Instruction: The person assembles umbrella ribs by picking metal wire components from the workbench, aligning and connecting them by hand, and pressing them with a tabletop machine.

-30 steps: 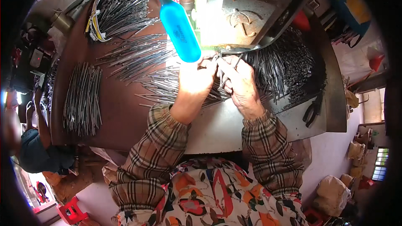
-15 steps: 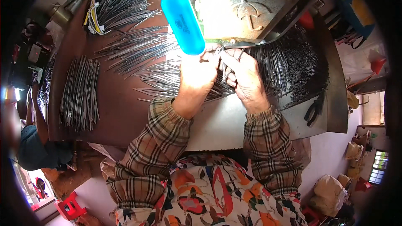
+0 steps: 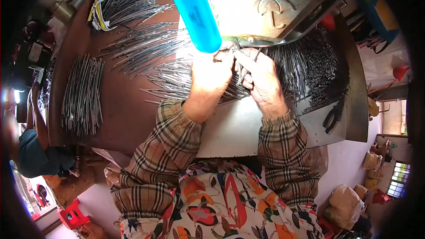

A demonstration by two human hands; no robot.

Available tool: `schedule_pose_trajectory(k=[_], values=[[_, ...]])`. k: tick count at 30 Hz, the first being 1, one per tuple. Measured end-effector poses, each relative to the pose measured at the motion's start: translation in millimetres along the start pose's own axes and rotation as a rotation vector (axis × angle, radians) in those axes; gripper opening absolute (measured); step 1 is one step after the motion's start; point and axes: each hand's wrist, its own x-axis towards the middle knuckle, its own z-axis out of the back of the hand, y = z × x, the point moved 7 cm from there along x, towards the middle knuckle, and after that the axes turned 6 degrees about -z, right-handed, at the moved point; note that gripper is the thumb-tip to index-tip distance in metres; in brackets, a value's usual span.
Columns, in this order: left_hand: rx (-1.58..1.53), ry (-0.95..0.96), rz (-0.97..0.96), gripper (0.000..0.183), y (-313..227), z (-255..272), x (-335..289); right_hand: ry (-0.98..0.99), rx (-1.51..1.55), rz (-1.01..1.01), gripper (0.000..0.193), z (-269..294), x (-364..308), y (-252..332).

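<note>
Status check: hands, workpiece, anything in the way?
Right hand gripping thin rods. Left hand close beside it, grip unclear. Blue bottle-shaped object blocking view just above left hand.

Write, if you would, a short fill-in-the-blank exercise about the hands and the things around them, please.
1. The right hand, with thin metal pieces at its fingers, comes out of a sleeve with a ____ pattern.
2. The bottle-shaped object beyond the left hand is bright ____.
3. The black-handled tool lies to the ____ of the right hand.
4. The plastic stool at the picture's lower left is ____.

Missing words: plaid; blue; right; red.
</note>
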Motion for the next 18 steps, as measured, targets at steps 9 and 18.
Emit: schedule_pose_trajectory(k=[9,18], values=[[-0.029,0.194,0.184,0.015,-1,-1,-3,0.063,0.003,0.028,0.013,2,-3,6],[-0.267,0.211,0.056,0.007,-20,-8,-2,0.188,0.0,0.118,0.017,-10,-10,18]])
